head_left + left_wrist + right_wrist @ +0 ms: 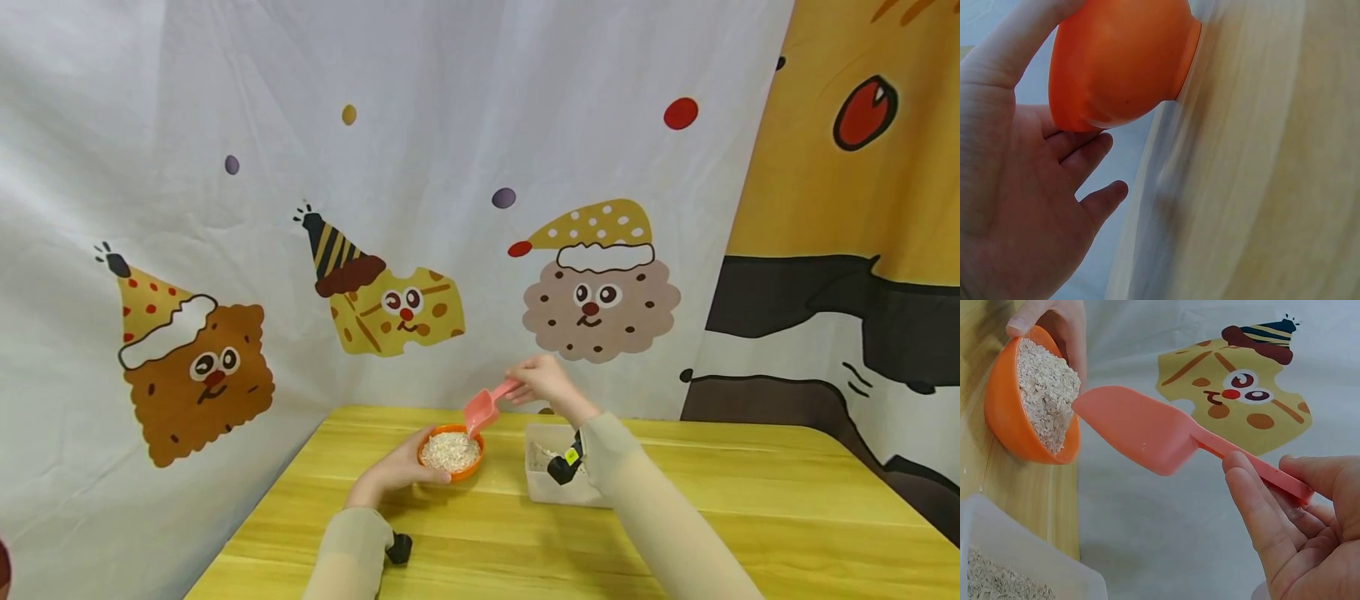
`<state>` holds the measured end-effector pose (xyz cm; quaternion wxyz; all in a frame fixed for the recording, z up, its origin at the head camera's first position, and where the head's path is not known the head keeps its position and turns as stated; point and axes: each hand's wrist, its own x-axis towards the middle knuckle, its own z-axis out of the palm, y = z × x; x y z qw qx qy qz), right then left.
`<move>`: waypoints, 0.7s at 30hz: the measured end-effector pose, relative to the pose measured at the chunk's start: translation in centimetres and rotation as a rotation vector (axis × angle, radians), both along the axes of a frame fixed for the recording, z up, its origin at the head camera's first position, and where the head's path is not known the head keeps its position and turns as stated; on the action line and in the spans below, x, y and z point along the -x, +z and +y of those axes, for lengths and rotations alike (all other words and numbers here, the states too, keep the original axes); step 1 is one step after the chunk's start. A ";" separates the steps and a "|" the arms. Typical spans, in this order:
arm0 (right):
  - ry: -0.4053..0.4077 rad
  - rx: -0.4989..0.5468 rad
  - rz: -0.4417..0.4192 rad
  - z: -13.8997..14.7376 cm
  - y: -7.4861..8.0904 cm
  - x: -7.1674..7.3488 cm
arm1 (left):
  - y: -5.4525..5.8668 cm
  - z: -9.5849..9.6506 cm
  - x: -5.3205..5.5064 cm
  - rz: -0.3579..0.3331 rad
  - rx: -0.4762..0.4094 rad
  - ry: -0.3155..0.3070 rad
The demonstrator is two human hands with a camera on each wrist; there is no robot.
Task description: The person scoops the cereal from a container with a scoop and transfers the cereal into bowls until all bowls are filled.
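An orange bowl [469, 472], heaped with pale flakes [450, 451] that look like oats, stands on the table. My left hand [401, 467] grips its left side, thumb near the front rim and fingers round the back; the left wrist view shows the bowl's outer wall [1122, 62] in that hand. In my right hand [546, 383] is a pink scoop [482, 412], pinched by its handle. Its blade [1141, 428] tilts down, the tip at the bowl's right rim, close to the flakes. Whether anything lies in the blade is hidden in the right wrist view.
Right of the bowl, under my right wrist, stands a whitish box [562, 493] with more flakes [1004, 581] inside. Behind the wooden table [465, 550] hangs a white cloth [420, 167] printed with cartoon biscuits and cheese.
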<state>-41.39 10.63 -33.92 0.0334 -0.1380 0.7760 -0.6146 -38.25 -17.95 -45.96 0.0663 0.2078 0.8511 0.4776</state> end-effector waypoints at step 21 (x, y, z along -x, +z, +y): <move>-0.019 0.204 -0.043 6.4 -1.3 -0.4 | -0.1 -0.1 0.1 0.012 0.015 0.007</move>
